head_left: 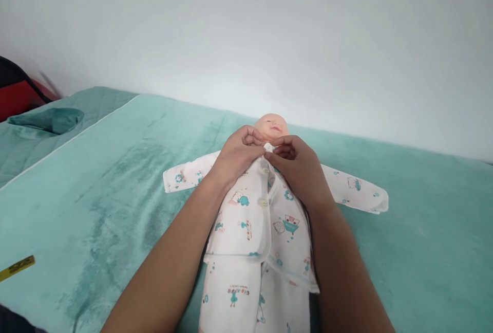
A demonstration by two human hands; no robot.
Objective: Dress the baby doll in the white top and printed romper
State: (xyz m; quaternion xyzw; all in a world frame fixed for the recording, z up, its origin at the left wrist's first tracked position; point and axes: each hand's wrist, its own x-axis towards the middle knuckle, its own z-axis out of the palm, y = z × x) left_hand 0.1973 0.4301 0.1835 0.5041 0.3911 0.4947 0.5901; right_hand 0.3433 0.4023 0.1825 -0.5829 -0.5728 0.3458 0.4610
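A baby doll lies on its back, dressed in a white printed baby shirt and matching pants. Its sleeves stretch out to both sides. At the collar, just below the doll's chin, my left hand is closed, pinching one front edge of the shirt. Opposite it, my right hand has its fingers closed on the other edge, around a pale button. Further down the front are more pale buttons; the lower front edges part over the pants. My fingers partly hide the collar.
Everything lies on a green plush bed cover. A yellow tape measure strip is at the left edge. Back left are a folded green cloth and a red and black item. A white wall rises behind the bed.
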